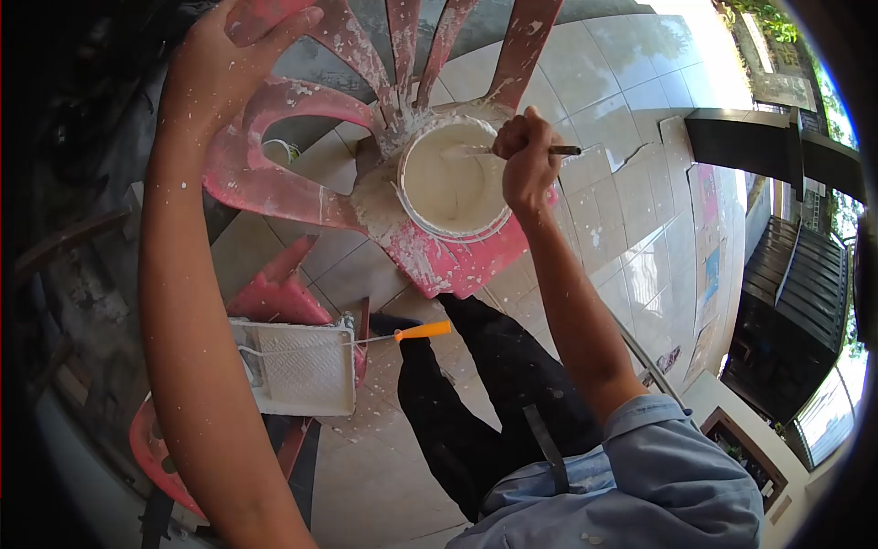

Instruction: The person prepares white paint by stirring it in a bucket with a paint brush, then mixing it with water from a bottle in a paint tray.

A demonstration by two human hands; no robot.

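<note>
My right hand (529, 160) is closed around a thin stick (569, 150), whose pale, paint-coated end reaches into a bucket of creamy white paint (455, 188). That bucket stands on the seat of a red plastic chair (457, 261), which is heavily splashed with white. At the upper left, my left hand (224, 59) grips part of the chair, its thumb lying over the red plastic. White specks dot my left forearm.
Below the chair, a paint tray (302, 366) carries a roller with an orange handle (425, 330). Another red plastic piece (283, 288) lies beside it. Paint-spattered tiles (599, 210) cover the floor. A dark ridged structure (791, 302) stands at the right.
</note>
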